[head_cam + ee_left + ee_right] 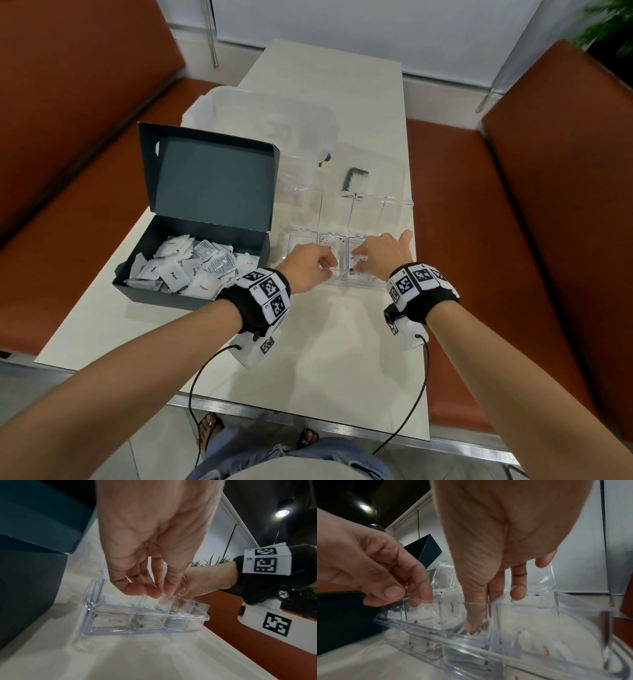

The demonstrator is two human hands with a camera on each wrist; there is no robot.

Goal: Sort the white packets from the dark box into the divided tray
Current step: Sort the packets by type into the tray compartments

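Note:
The dark box stands open on the left of the table, holding several white packets. To its right is the clear divided tray, with packets lying in its compartments. My left hand is at the tray's near wall, thumb outside and forefinger inside, pinching it. My right hand reaches down into a middle compartment, its thumb and fingers pinching a white packet with dark print. The two hands are almost touching.
The box's lid stands upright behind it. The tray's clear lids are tipped open at its back. A dark L-shaped tool and a clear plastic cover lie farther back. Red-brown benches flank the narrow table.

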